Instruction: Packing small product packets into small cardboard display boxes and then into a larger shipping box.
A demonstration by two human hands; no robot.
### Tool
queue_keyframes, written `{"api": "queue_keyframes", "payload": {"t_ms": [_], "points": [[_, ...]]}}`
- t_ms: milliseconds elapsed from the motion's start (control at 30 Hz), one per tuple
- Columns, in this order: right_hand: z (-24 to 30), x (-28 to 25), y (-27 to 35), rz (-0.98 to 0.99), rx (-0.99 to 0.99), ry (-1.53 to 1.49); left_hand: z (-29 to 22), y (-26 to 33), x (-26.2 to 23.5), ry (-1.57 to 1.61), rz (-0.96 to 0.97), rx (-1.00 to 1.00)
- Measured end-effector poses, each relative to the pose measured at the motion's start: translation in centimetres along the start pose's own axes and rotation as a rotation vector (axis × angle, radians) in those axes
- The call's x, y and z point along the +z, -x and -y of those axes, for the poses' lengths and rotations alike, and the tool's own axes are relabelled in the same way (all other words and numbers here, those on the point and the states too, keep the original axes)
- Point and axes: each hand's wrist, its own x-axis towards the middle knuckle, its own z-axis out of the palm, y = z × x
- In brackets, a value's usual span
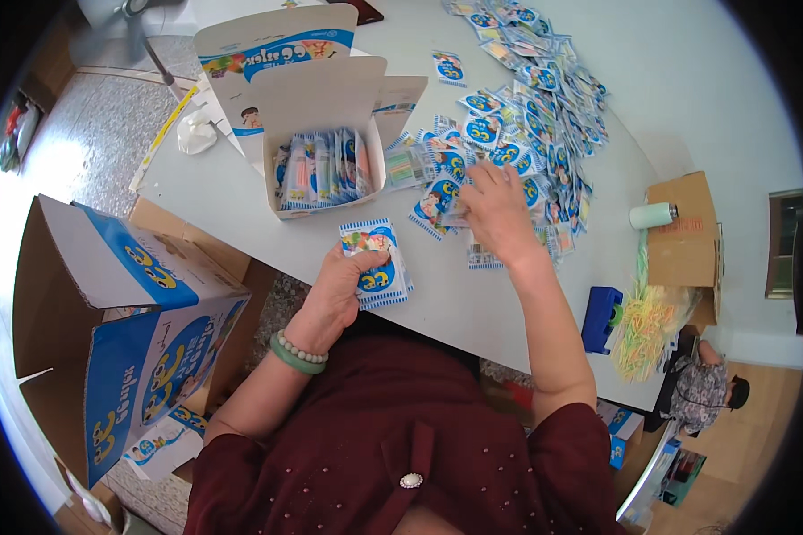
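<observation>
My left hand [335, 287] is closed on a small stack of blue-and-white candy packets [372, 242], its thumb lying across the top one. To the right, my right hand [492, 209] reaches onto the near edge of a pile of the same packets [537, 125]; its fingers point down among them, and whether they grip one is hidden. Beyond my left hand stands an open white display box [323, 214], its printed lid raised. Packets [326, 168] stand upright in a row inside it. A loose packet [448, 68] lies apart, left of the pile's far end.
A large open blue-and-white carton [143, 357] stands at the left, below the table [616, 267]. On the right are a blue tape dispenser [601, 318], thin pastel sticks [642, 330], a thread cone [651, 216] and a cardboard box [682, 245]. Another person [700, 392] is behind.
</observation>
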Motion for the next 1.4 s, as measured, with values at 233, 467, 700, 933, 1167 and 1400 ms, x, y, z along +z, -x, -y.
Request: {"api": "queue_keyframes", "payload": {"t_ms": [233, 467, 700, 933, 1167, 1400], "points": [[5.7, -1.7, 2.0, -0.061, 0.973, -1.248, 1.4, -0.2, 2.8, 0.166, 0.110, 0.125], [9.3, 0.1, 0.5, 0.223, 0.461, -0.802, 1.5, -1.1, 1.0, 0.040, 0.039, 0.134], [2.9, 0.9, -0.7, 0.129, 0.060, 0.016, 0.9, -0.3, 0.8, -0.048, -0.003, 0.086], [2.4, 3.3, -6.0, 0.065, 0.047, -0.135, 1.0, -0.3, 0.7, -0.091, 0.039, 0.111], [2.5, 3.2, -5.0, -0.027, 0.094, -0.052, 1.3, -0.6, 0.3, -0.089, 0.059, 0.069], [-1.6, -0.9, 1.8, -0.184, 0.805, -0.807, 1.2, -0.8, 0.1, -0.101, 0.068, 0.052]]}}
